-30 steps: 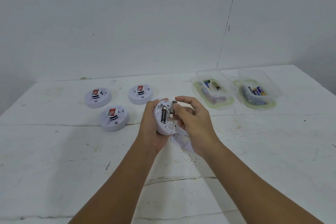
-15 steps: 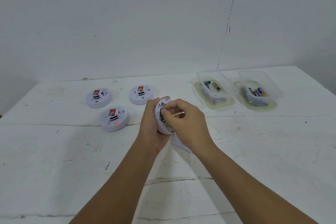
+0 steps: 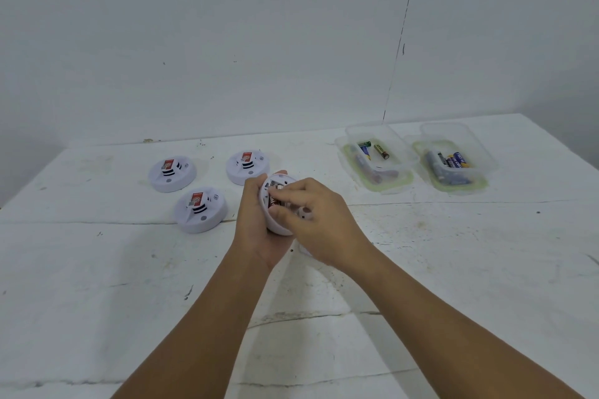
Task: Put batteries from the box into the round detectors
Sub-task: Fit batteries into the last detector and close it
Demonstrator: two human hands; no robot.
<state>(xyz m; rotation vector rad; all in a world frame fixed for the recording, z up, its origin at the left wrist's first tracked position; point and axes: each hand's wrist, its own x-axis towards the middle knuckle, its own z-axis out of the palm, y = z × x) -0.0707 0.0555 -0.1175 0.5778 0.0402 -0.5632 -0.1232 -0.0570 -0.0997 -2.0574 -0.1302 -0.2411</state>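
Cradling a round detector [image 3: 278, 204] above the counter [image 3: 453, 269], the left hand [image 3: 256, 220] grips its edge; the right hand [image 3: 319, 220] curls its fingertips onto the battery [image 3: 275, 201] seated inside.

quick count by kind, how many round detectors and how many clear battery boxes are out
round detectors: 4, three on the table and one held detector in the left hand
clear battery boxes: 2
total: 6
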